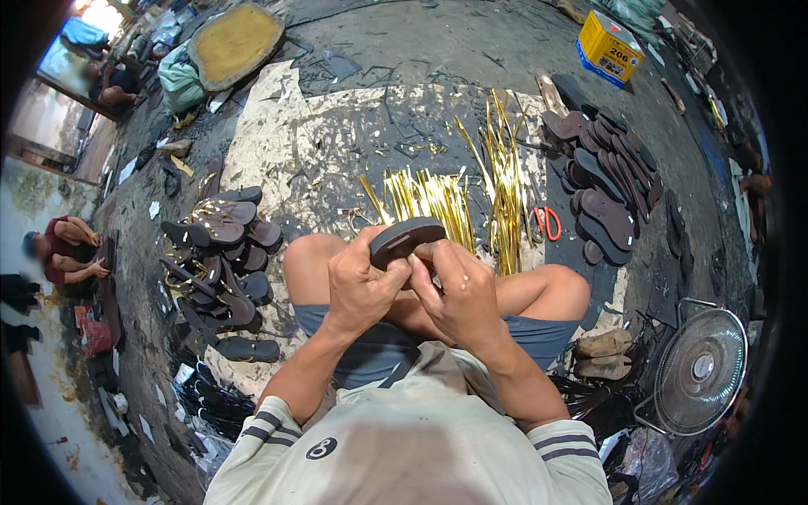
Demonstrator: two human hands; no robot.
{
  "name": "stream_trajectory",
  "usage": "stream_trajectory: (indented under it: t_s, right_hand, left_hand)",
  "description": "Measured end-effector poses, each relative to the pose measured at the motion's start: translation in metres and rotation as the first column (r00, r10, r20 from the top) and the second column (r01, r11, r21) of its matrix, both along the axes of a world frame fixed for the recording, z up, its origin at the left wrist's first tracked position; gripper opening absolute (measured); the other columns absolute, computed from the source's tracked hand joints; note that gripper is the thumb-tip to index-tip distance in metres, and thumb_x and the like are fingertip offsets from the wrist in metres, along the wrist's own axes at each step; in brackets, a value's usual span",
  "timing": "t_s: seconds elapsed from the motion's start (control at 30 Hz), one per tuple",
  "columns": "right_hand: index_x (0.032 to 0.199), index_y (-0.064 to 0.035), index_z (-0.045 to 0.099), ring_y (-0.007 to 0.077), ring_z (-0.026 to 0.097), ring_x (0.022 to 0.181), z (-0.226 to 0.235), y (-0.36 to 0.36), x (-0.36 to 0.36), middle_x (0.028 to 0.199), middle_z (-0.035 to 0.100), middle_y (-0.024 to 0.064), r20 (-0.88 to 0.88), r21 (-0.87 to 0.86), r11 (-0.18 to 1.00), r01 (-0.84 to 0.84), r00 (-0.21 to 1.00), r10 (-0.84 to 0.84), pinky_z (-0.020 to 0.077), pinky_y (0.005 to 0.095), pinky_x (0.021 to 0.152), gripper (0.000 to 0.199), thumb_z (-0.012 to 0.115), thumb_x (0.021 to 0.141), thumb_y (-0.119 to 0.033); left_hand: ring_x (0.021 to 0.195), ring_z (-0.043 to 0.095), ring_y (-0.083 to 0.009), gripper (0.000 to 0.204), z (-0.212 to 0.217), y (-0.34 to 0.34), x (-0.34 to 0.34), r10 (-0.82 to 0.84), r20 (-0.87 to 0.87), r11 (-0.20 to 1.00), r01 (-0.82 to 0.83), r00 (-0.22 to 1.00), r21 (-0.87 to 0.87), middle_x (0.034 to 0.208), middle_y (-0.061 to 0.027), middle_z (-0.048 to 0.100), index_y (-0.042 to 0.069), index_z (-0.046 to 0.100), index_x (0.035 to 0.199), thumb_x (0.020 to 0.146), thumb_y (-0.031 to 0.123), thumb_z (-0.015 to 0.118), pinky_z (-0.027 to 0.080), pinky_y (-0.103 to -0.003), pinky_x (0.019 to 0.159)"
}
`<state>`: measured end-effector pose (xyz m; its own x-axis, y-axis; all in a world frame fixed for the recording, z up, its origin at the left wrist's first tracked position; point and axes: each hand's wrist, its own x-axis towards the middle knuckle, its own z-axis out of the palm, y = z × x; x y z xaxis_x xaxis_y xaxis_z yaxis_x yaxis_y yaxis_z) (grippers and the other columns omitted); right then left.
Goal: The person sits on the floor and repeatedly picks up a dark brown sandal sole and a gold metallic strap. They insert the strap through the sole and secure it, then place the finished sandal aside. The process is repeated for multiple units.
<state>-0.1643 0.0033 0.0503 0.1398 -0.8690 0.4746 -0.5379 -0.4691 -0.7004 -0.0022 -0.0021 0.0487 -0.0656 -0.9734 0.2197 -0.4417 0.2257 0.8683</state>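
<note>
A dark brown sandal sole (407, 238) is held up in front of my lap, one rounded end toward the far side. My left hand (360, 284) is closed round its left edge, thumb across the face. The fingers of my right hand (463, 295) are bent against the right side of the same sole, with both thumbs close together. Whether a strap lies between the right fingertips is hidden. Beyond the sole, shiny gold strips (433, 198) lie in a bundle, with a longer gold bundle (507, 194) to their right.
Red-handled scissors (549, 224) lie right of the strips. Loose soles (602, 189) are heaped at right; sandals with gold straps (220, 236) are piled at left. A fan (703, 367) stands near right, a yellow box (608, 50) far right. Another person (69, 252) sits at left.
</note>
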Motion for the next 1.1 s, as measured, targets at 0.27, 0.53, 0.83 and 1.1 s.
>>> stream_trajectory:
  t_s: [0.27,0.53,0.83,1.1]
  right_hand:
    - [0.093,-0.0017,0.059,0.0351,0.067,0.077,-0.037,-0.014,-0.008,0.085,0.066,0.0167,0.058,0.105,0.994,0.007,0.998,-0.013,0.0546,0.0433,0.066,0.013,0.068,0.09,-0.011]
    - [0.102,-0.0022,0.065,0.0353,0.068,0.073,-0.029,-0.012,-0.023,0.084,0.068,0.016,0.068,0.113,0.993,0.017,0.997,-0.025,0.0533,0.0446,0.063,0.016,0.07,0.09,-0.012]
    - [0.109,-0.0006,0.066,0.0213,0.065,0.085,-0.01,0.013,-0.017,0.095,0.069,0.0113,0.516,0.459,0.847,-0.27,0.857,-0.007,0.0523,0.0332,0.072,0.029,0.065,0.099,-0.028]
    - [0.099,-0.0059,0.059,0.0076,0.057,0.067,-0.096,-0.015,-0.025,0.084,0.062,0.0015,0.785,0.616,0.748,-0.249,0.279,-0.553,0.0487,0.0221,0.058,0.028,0.061,0.103,-0.034]
  left_hand:
    - [0.111,0.07,-0.0329,0.056,-0.024,-0.01,-0.002,-0.088,-0.024,0.993,0.09,0.996,0.073,0.127,-0.0252,0.066,0.0,0.054,0.143,0.087,-0.002,0.064,0.056,-0.036,0.09]
    - [0.106,0.07,-0.0211,0.052,-0.04,-0.017,0.01,-0.249,-0.455,0.944,0.32,0.855,0.084,0.122,-0.0138,0.069,0.001,0.053,0.145,0.094,0.005,0.067,0.056,-0.034,0.093]
    - [0.096,0.068,-0.0114,0.021,-0.065,-0.044,0.022,0.134,-0.816,0.978,0.056,0.562,0.2,0.111,-0.008,0.07,-0.002,0.061,0.123,0.104,0.004,0.055,0.059,-0.027,0.085]
    - [0.116,0.062,-0.022,0.037,-0.07,-0.01,-0.002,0.231,-0.37,0.97,-0.24,0.9,0.022,0.125,-0.0096,0.066,0.001,0.062,0.133,0.098,0.009,0.066,0.049,-0.036,0.103]
